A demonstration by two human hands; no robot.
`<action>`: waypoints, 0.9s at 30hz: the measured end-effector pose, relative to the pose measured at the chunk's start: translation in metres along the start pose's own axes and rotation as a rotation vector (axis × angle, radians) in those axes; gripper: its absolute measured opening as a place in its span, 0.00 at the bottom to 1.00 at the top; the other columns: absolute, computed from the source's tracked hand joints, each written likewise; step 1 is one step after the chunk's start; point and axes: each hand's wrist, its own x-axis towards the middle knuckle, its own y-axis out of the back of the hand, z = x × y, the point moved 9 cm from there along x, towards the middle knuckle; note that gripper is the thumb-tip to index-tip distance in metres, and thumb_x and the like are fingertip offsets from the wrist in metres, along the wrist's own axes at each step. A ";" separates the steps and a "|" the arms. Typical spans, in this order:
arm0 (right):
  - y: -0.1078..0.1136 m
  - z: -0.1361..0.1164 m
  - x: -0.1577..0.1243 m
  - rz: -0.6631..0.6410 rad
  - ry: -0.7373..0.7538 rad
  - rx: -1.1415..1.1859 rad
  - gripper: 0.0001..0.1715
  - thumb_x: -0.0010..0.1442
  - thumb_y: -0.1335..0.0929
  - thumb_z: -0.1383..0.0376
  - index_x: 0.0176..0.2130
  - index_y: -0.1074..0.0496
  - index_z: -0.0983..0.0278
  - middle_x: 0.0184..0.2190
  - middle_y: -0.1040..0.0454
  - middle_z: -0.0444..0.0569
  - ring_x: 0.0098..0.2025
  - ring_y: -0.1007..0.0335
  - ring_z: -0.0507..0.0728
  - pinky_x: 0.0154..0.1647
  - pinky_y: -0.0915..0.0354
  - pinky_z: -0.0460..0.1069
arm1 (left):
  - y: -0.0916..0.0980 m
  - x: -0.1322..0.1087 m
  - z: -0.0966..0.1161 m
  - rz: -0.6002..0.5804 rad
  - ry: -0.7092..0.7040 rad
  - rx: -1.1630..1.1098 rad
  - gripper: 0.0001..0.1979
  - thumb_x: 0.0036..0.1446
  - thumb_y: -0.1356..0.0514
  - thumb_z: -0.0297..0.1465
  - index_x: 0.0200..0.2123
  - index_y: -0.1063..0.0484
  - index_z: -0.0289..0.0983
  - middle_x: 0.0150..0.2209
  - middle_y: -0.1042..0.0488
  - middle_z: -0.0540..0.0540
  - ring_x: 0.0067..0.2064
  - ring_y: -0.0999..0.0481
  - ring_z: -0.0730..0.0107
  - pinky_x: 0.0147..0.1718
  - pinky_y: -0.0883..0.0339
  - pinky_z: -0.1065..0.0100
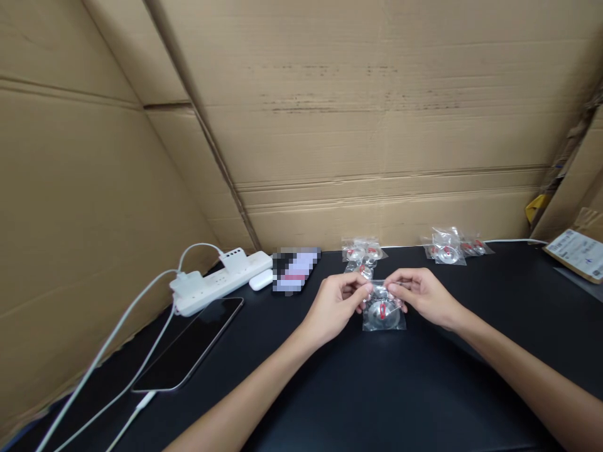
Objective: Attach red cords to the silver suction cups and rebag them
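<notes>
Between my hands is a clear plastic bag [384,321] with a round, shiny metal piece inside and a red mark or cord at its middle. My left hand [340,300] pinches the upper left of the bag between thumb and fingers. On the other side, my right hand [419,295] grips the upper right edge the same way. The bag hangs or rests just above the black table [377,389]; which one I cannot tell. Right behind it lie several similar clear bags [362,254], also with shiny round pieces and red marks.
More such bags [446,246] lie at the back right. Leftward are a white power strip [221,282] with cables, a small white case [261,280], a blurred-out item [296,270] and a tablet [193,345]. A labelled parcel [577,254] sits far right. Cardboard walls [367,138] enclose the table.
</notes>
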 end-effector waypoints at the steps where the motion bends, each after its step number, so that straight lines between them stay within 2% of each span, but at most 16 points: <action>1: 0.000 0.000 0.000 0.001 0.005 -0.009 0.17 0.59 0.29 0.54 0.37 0.25 0.65 0.24 0.31 0.43 0.22 0.38 0.49 0.24 0.37 0.46 | 0.000 0.000 0.001 0.003 -0.001 -0.006 0.10 0.59 0.39 0.36 0.30 0.26 0.35 0.24 0.31 0.50 0.26 0.31 0.72 0.28 0.34 0.69; 3: 0.000 -0.001 -0.001 0.008 0.021 -0.053 0.16 0.59 0.29 0.54 0.38 0.25 0.65 0.26 0.30 0.44 0.24 0.37 0.49 0.25 0.37 0.46 | -0.002 0.000 0.002 -0.006 -0.015 -0.008 0.10 0.58 0.38 0.36 0.31 0.26 0.35 0.25 0.30 0.50 0.27 0.31 0.72 0.29 0.33 0.69; 6: -0.003 -0.002 -0.003 0.020 0.056 -0.131 0.15 0.59 0.28 0.56 0.33 0.26 0.66 0.27 0.29 0.45 0.27 0.35 0.50 0.27 0.37 0.45 | -0.005 -0.001 0.003 -0.025 -0.032 -0.008 0.09 0.58 0.38 0.36 0.33 0.27 0.35 0.29 0.29 0.50 0.30 0.30 0.72 0.31 0.33 0.69; 10: -0.008 0.002 -0.005 -0.003 0.066 -0.194 0.17 0.60 0.29 0.55 0.29 0.26 0.66 0.25 0.28 0.45 0.27 0.34 0.51 0.29 0.38 0.46 | -0.011 -0.003 -0.001 -0.090 0.013 0.058 0.10 0.59 0.39 0.37 0.33 0.27 0.35 0.28 0.31 0.51 0.27 0.32 0.74 0.27 0.36 0.72; 13: -0.011 0.006 -0.006 -0.064 0.024 -0.174 0.16 0.59 0.29 0.55 0.30 0.25 0.65 0.26 0.27 0.45 0.26 0.33 0.51 0.27 0.36 0.45 | -0.014 -0.004 -0.002 -0.147 0.028 0.165 0.13 0.61 0.41 0.37 0.29 0.25 0.34 0.24 0.32 0.51 0.25 0.33 0.74 0.26 0.38 0.72; 18: -0.009 0.017 -0.005 -0.157 -0.091 -0.109 0.16 0.58 0.28 0.54 0.31 0.25 0.66 0.20 0.29 0.42 0.18 0.34 0.50 0.20 0.36 0.45 | -0.008 -0.003 -0.005 -0.163 0.007 0.294 0.13 0.60 0.41 0.36 0.29 0.23 0.35 0.22 0.29 0.50 0.25 0.31 0.72 0.26 0.39 0.71; 23: -0.004 0.022 -0.001 -0.203 -0.134 -0.027 0.16 0.55 0.27 0.54 0.30 0.26 0.66 0.18 0.27 0.43 0.18 0.30 0.51 0.20 0.33 0.46 | -0.003 -0.002 -0.006 -0.163 -0.025 0.396 0.13 0.60 0.41 0.35 0.28 0.22 0.35 0.22 0.27 0.49 0.25 0.30 0.71 0.25 0.41 0.71; 27: 0.004 0.023 -0.003 -0.239 -0.162 -0.018 0.16 0.55 0.26 0.56 0.29 0.26 0.67 0.21 0.24 0.46 0.19 0.28 0.51 0.21 0.31 0.46 | -0.001 0.000 -0.004 -0.144 -0.049 0.428 0.13 0.60 0.41 0.35 0.29 0.22 0.35 0.24 0.27 0.49 0.26 0.30 0.72 0.26 0.40 0.71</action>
